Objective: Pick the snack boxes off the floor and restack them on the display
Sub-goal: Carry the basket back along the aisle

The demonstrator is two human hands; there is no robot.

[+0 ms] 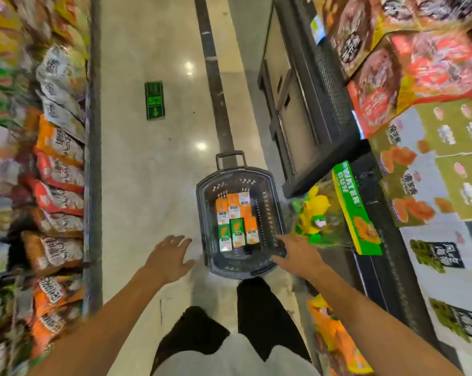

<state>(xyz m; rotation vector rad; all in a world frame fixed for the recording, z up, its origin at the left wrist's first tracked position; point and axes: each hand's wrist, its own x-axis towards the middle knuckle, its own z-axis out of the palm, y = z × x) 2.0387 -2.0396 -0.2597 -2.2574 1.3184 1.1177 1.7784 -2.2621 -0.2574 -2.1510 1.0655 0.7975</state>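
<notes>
A dark grey shopping basket (272, 213) stands on the aisle floor just ahead of my feet. Inside it lie several orange and green snack boxes (236, 221), packed flat in two rows. My left hand (171, 257) hovers open, fingers spread, to the left of the basket and holds nothing. My right hand (297, 252) reaches over the basket's near right rim; its fingers look spread and nothing shows in it. The display of stacked snack cartons (430, 169) rises on the right.
Shelves of bagged snacks (58, 169) line the left side. Toy water guns in green packaging (348, 213) hang by the right display. A dark shelf base (305, 109) runs along the right. A green floor sticker (154, 100) marks the pale tiled aisle.
</notes>
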